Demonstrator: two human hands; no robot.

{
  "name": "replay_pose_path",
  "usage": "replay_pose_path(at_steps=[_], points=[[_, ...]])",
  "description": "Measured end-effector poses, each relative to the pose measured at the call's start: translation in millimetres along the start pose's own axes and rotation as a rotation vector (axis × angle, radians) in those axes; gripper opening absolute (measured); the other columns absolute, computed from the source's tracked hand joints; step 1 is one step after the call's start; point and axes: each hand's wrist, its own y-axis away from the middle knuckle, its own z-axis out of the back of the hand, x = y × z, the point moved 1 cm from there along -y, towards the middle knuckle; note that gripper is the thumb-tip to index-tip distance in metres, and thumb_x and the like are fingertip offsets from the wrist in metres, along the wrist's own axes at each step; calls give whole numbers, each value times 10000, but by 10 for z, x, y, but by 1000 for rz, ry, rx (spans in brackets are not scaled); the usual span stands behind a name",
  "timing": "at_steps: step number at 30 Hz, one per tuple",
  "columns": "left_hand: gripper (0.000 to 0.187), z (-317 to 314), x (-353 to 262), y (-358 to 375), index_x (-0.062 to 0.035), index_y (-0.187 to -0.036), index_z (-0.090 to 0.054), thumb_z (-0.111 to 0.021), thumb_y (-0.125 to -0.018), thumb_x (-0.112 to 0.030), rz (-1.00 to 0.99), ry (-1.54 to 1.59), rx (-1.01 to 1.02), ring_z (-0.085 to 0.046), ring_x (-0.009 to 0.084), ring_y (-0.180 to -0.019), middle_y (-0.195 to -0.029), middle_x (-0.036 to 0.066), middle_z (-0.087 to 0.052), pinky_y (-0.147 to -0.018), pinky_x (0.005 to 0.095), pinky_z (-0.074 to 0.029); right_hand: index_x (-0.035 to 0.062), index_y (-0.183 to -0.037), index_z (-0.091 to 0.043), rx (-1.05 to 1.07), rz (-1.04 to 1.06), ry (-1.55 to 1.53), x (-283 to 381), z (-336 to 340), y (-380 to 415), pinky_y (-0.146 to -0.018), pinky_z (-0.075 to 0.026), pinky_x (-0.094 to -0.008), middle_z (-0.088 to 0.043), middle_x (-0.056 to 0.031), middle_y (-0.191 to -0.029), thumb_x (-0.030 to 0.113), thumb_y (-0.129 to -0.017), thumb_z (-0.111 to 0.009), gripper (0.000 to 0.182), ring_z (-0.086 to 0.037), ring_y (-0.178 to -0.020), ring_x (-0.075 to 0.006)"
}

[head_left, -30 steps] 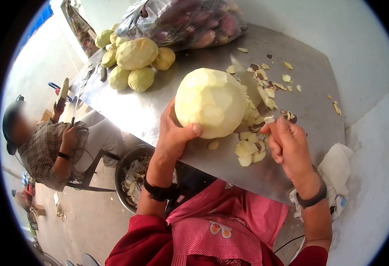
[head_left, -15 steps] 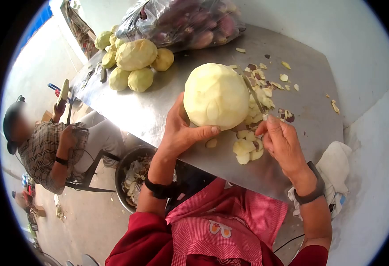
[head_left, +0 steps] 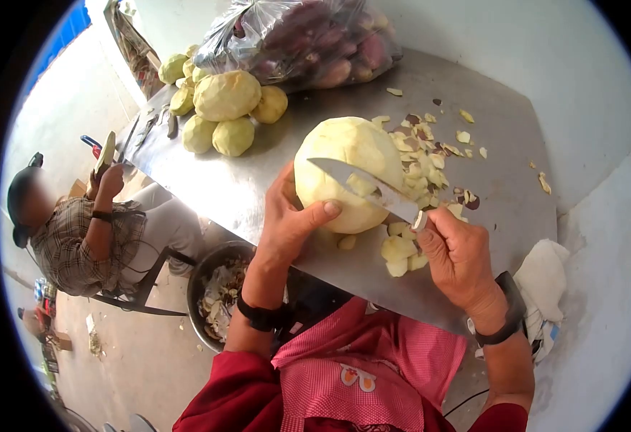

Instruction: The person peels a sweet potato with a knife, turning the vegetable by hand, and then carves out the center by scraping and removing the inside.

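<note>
While the left hand [head_left: 286, 219] wraps around the lower left side of the pale round vegetable [head_left: 337, 137], thumb pressed on its near face, that piece is over the metal table [head_left: 330, 270], probably heavy, firm and slippery when peeled, best cradled low in a broad palm; the knife [head_left: 396, 204] crosses in front, thin and stiff, safest by its handle, which the right hand [head_left: 463, 259] pinches; no brand or writing is readable

One head-worn view (no second) looks down, quite near.
</note>
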Motion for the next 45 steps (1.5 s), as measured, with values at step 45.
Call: replay_pose_path(at_steps=[45], points=[[799,-138,67,80,55,-1275,-481,-913,-652,-199,-69,-152,-54,-620,182,-1033,-1154,118,-633,-907,323,-514,67,-871,-587,-156,214,294,49,-11,-15,-524,-456,-360,-613,-52,-681,216,-884,-682,177,-614,-586,-266]])
